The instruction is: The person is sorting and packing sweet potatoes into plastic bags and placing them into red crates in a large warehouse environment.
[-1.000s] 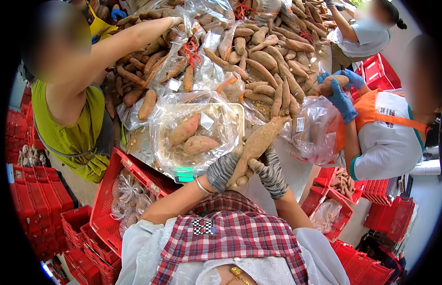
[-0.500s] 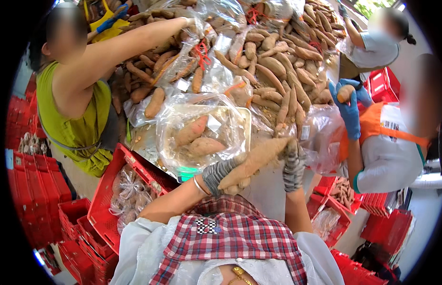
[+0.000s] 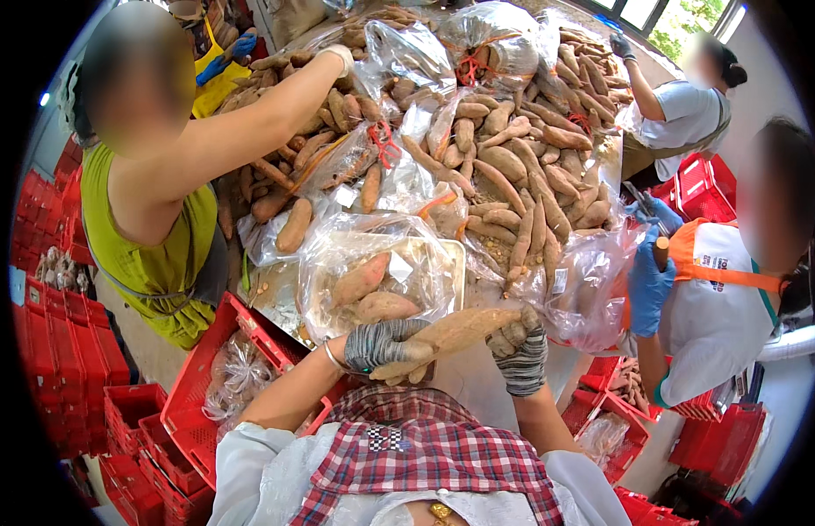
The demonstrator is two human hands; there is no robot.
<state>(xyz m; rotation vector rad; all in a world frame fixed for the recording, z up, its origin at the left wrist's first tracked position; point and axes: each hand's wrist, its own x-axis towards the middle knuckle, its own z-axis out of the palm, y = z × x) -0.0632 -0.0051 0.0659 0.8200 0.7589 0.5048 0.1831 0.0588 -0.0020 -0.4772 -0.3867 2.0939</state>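
Note:
A long, tan, dirt-dusted sweet potato (image 3: 464, 331) lies across in front of my body, between my two hands in grey striped gloves. My left hand (image 3: 385, 344) is closed around its thicker left end. At the tapered right end, the fingers of my right hand (image 3: 518, 349) are curled round the tip. Just beyond them is a white tray (image 3: 461, 272) lined with a clear plastic bag (image 3: 315, 285). Inside the bag rest a reddish sweet potato (image 3: 362, 279) and a second sweet potato (image 3: 388, 306), with a white label beside them.
A large heap of sweet potatoes (image 3: 512, 167) and clear bags covers the far table. A red crate (image 3: 184, 394) with bagged produce stands at my left. A co-worker in green (image 3: 153, 245) reaches over the heap; another's blue glove (image 3: 650, 289) holds a sweet potato at right.
Both my hands have come closer to my body with the sweet potato, which now lies flatter. The right co-worker's blue-gloved hands have dropped lower.

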